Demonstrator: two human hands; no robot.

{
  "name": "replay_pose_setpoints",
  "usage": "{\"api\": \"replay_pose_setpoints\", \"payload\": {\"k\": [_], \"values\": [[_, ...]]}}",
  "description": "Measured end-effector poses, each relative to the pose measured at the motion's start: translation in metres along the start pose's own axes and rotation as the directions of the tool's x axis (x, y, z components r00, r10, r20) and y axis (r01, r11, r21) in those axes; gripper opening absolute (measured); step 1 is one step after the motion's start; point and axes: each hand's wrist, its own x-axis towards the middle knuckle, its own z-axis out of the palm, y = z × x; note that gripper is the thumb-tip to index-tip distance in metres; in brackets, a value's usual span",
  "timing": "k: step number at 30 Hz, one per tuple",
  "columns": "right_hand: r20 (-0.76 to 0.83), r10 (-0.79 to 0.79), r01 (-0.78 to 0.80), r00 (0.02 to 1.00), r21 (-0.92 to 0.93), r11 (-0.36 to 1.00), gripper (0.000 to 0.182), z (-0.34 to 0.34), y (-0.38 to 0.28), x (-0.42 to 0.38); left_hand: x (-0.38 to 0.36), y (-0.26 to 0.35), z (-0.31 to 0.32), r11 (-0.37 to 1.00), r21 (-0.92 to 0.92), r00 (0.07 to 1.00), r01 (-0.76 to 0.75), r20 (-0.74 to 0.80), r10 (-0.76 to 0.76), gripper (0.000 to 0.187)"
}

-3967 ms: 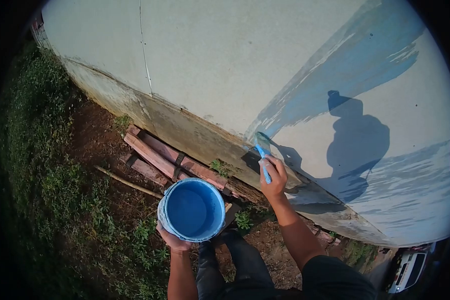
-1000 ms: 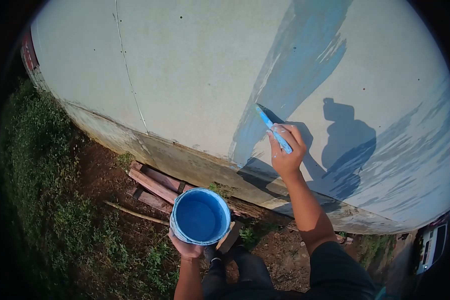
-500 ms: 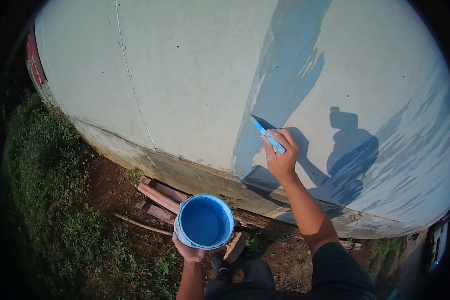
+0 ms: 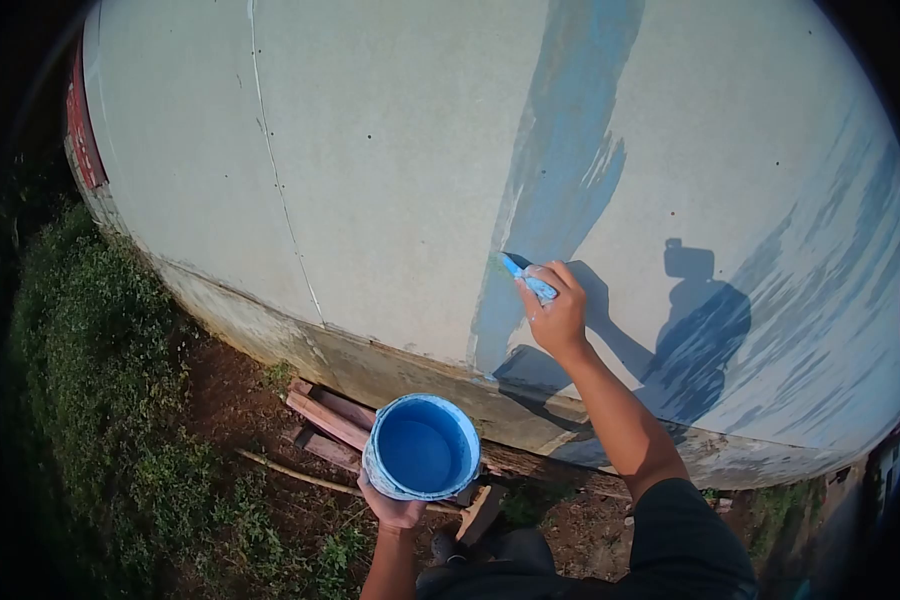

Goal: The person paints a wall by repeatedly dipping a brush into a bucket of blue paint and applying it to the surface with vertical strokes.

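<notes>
My right hand (image 4: pixel 555 305) is closed round the handle of a blue paintbrush (image 4: pixel 528 277). The brush tip touches the pale wall (image 4: pixel 400 230) at the left edge of a blue painted band (image 4: pixel 560 150), which runs up the wall. Low in the view, my left hand (image 4: pixel 395 508) holds a white bucket (image 4: pixel 370 470) from its lower left side. Blue paint (image 4: pixel 415 455) lies inside the bucket, below the rim.
Wooden boards (image 4: pixel 330 418) lie on the soil at the wall's foot, beside a thin pole (image 4: pixel 295 471). Green plants (image 4: pixel 100 350) grow on the left. Blue streaks (image 4: pixel 820 260) and a person's shadow (image 4: pixel 700 330) show on the wall at the right.
The view has shifted, so the wall and boards sit lower in it. The brush remains at the band's left edge, slightly higher along it. The bucket is still in my left hand.
</notes>
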Motion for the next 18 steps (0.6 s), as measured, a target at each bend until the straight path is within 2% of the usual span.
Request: {"api": "replay_pose_setpoints", "payload": {"k": [1,2,4,5,8,9,11,14,16,17,18], "values": [[-0.109,-0.057,0.055,0.992,-0.017,0.998,0.016,-0.009,-0.011,0.020,0.000,-0.001,0.002,1.000,0.011,1.000,-0.002,0.012,0.002,0.073],[-0.108,-0.062,0.060,0.992,-0.020,0.998,0.016,-0.016,-0.021,0.034,0.001,-0.002,0.004,1.000,0.021,1.000,-0.005,0.023,0.004,0.073],[-0.284,-0.173,0.146,0.943,-0.115,0.983,0.017,-0.022,-0.036,0.052,0.002,-0.003,0.008,1.000,-0.005,0.998,0.020,0.058,-0.020,0.073],[-0.285,-0.178,0.151,0.942,-0.116,0.982,0.017,-0.018,-0.037,0.048,0.003,-0.002,0.009,0.999,-0.025,0.995,0.047,0.089,-0.045,0.073],[-0.085,-0.053,0.047,0.995,-0.079,0.996,0.017,0.000,-0.030,0.005,0.006,-0.003,0.008,0.999,-0.017,0.996,0.031,0.083,-0.030,0.073],[-0.085,-0.057,0.050,0.995,-0.081,0.995,0.017,0.004,-0.022,-0.001,0.006,-0.003,0.007,0.999,-0.020,0.996,0.032,0.085,-0.030,0.073],[0.038,0.047,-0.044,0.998,-0.067,0.997,0.016,0.004,-0.009,-0.006,0.009,-0.003,0.003,0.999,-0.029,0.997,0.015,0.071,-0.013,0.073],[-0.002,0.085,-0.085,0.996,0.026,0.996,0.015,-0.016,-0.015,0.049,0.016,0.000,-0.011,1.000,0.000,0.998,0.026,0.065,-0.026,0.078],[-0.148,-0.061,0.058,0.987,-0.026,0.998,0.015,-0.029,-0.030,0.091,0.013,-0.001,-0.005,0.999,0.030,0.997,0.030,0.069,-0.032,0.080],[-0.150,-0.062,0.059,0.987,-0.027,0.998,0.015,-0.036,-0.037,0.108,0.010,-0.002,-0.004,0.998,0.059,0.997,0.039,0.062,-0.042,0.082],[-0.250,-0.172,0.153,0.953,-0.091,0.984,0.016,-0.041,-0.044,0.121,0.010,-0.003,-0.008,0.998,0.059,0.997,0.039,0.061,-0.043,0.082]]}}
